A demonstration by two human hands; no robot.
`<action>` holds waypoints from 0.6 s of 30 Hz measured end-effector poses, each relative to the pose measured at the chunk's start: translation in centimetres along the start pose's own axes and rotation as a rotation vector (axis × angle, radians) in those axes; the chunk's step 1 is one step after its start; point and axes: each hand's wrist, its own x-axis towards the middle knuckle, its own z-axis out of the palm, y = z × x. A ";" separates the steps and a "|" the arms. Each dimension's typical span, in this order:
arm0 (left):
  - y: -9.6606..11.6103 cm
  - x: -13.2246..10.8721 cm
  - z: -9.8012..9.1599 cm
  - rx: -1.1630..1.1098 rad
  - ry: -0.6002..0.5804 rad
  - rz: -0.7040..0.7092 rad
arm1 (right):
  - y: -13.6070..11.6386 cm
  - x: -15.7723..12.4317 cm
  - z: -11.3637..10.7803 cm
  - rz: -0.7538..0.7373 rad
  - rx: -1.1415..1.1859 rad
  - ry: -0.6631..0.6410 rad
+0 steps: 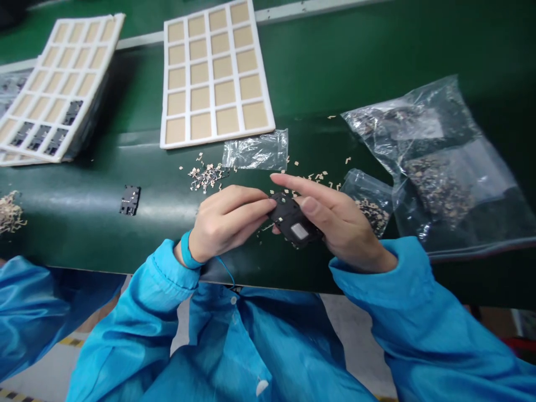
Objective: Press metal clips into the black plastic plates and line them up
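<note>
My left hand [228, 220] and my right hand [341, 223] meet above the green belt [176, 223]. Between them they hold a black plastic part [291, 218] with a small silver rectangle on its face. The left fingertips pinch its left edge, while the right hand grips it from the far side, with the index finger stretched over its top. Small beige metal pieces [205, 177] lie scattered just beyond my hands. A blue wristband [189, 251] circles my left wrist.
Two white grid trays [218, 75] with tan pads lie at the back, one stacked at left over black parts. Clear zip bags [435, 162] hold more pieces at right. A lone black part [129, 200] and a beige heap [9, 213] sit at left.
</note>
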 end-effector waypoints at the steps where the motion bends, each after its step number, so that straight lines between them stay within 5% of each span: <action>1: 0.1 0.0 -0.1 0.002 0.004 0.000 | 0.0 -0.1 -0.2 -0.048 -0.050 0.016; 10: 0.1 0.6 -0.5 -0.112 0.010 -0.091 | 0.0 0.2 -0.5 -0.733 -0.596 0.149; 18: 0.3 1.0 -0.3 -0.693 -0.017 -0.685 | 0.6 0.0 0.4 -0.152 -0.237 0.163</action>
